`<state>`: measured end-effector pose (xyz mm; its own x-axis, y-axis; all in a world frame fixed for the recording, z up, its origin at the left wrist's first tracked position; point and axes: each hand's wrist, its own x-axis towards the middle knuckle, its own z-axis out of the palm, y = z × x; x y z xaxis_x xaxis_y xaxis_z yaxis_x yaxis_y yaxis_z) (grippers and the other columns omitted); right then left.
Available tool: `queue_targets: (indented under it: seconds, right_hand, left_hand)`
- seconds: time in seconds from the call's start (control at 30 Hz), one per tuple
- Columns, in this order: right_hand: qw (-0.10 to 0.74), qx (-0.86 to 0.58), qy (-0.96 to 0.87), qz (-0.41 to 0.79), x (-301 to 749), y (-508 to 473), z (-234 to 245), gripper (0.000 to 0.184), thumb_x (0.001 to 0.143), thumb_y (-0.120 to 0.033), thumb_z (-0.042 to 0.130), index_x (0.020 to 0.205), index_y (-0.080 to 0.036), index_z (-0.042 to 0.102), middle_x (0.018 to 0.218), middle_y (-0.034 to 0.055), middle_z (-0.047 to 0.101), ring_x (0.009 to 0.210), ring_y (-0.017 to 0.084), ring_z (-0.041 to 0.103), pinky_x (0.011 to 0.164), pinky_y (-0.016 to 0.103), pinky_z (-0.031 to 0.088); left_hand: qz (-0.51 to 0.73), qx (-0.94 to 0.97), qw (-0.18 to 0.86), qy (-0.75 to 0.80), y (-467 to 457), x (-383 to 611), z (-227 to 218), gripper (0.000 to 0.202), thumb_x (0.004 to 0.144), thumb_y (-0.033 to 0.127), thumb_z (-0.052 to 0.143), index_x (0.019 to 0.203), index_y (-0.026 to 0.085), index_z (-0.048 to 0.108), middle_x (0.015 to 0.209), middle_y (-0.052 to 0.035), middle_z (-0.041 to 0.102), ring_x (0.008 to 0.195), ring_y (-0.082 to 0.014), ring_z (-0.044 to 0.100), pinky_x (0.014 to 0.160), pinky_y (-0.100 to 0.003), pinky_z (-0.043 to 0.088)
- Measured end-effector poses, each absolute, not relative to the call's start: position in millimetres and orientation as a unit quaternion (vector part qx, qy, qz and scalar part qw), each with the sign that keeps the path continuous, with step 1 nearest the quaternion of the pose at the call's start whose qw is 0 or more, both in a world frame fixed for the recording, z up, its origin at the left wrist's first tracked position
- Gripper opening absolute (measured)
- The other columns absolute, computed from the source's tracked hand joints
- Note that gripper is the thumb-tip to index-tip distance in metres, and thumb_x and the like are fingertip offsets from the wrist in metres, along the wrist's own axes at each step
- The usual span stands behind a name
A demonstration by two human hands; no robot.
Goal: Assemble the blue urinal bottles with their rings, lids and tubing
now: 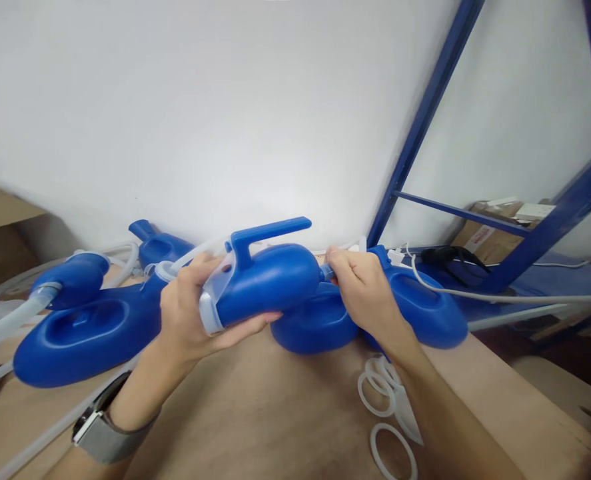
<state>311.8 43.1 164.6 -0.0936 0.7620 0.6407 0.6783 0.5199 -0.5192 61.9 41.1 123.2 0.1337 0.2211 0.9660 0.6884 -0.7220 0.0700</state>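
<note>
A blue plastic piece with a rounded body, a long straight handle on top and a pale translucent collar [270, 280] is held up over the table. My left hand [190, 303] wraps round its collar end, the thumb above and the fingers underneath. At its narrow right end, my right hand [358, 280] pinches a short translucent bluish tube end [328, 271] against the tip. The fingers hide most of that tube. Just below and behind the held piece lies a blue plastic bottle [315, 327].
More blue bottles lie at the left [90, 333] and right [428, 307], with pale hoses [10, 327] among them. Several translucent rings [394, 450] rest on the wooden table [255, 413]. A blue metal frame [425, 120] stands right. Cardboard boxes [5, 207] are at left and far right.
</note>
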Motion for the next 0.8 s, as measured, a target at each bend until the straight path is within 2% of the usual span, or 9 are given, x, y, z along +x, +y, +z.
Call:
queue_targets:
  seconds: [0.17,0.33,0.5,0.63,0.7,0.8]
  right_hand:
    - [0.490,-0.468,-0.735,0.017,315,43,163,0.046,0.102,-0.032,0.042,0.057,-0.024,0.033,0.050,-0.0020,0.042,0.047,0.014,0.038,0.051,0.032,0.026]
    - [0.509,-0.453,-0.732,0.005,316,44,162,0.050,0.104,-0.037,0.039,0.056,-0.024,0.038,0.049,-0.0011,0.047,0.047,0.014,0.041,0.049,0.031,0.028]
    - [0.518,-0.452,-0.727,0.008,313,43,160,0.050,0.105,-0.036,0.039,0.056,-0.025,0.037,0.048,-0.0019,0.044,0.047,0.014,0.040,0.048,0.031,0.028]
    - [0.524,-0.456,-0.719,0.018,309,41,159,0.049,0.104,-0.032,0.038,0.056,-0.025,0.034,0.048,-0.0031,0.038,0.046,0.013,0.035,0.049,0.032,0.027]
    - [0.524,-0.458,-0.718,0.025,307,40,159,0.049,0.104,-0.031,0.038,0.055,-0.025,0.034,0.048,-0.0036,0.037,0.046,0.013,0.035,0.050,0.032,0.027]
    - [0.527,-0.450,-0.720,0.030,303,38,159,0.047,0.104,-0.028,0.037,0.057,-0.025,0.038,0.048,-0.0032,0.041,0.047,0.013,0.040,0.050,0.032,0.030]
  left_hand:
    - [-0.588,-0.702,0.078,-0.395,33,73,126,0.073,0.068,0.071,0.085,0.121,0.032,0.054,0.095,-0.0034,0.071,0.076,-0.0270,0.075,0.061,-0.040,0.061]
    - [-0.571,-0.692,-0.049,-0.439,25,80,138,0.064,0.068,0.063,0.088,0.107,0.028,0.053,0.086,0.0013,0.070,0.069,-0.0214,0.071,0.058,-0.033,0.054]
    - [-0.544,-0.657,-0.192,-0.485,18,88,155,0.055,0.070,0.056,0.088,0.095,0.025,0.049,0.090,0.0009,0.071,0.073,-0.0196,0.070,0.057,-0.028,0.052]
    - [-0.524,-0.631,-0.293,-0.491,13,91,162,0.047,0.080,0.054,0.081,0.102,0.024,0.053,0.071,0.0045,0.065,0.052,-0.0143,0.059,0.045,-0.023,0.041]
    - [-0.514,-0.622,-0.311,-0.502,11,91,166,0.047,0.080,0.054,0.081,0.105,0.024,0.055,0.062,0.0071,0.060,0.043,-0.0119,0.051,0.040,-0.022,0.037]
    - [-0.492,-0.608,-0.351,-0.516,9,88,172,0.048,0.079,0.058,0.080,0.103,0.024,0.057,0.058,0.0071,0.057,0.038,-0.0110,0.047,0.035,-0.022,0.036]
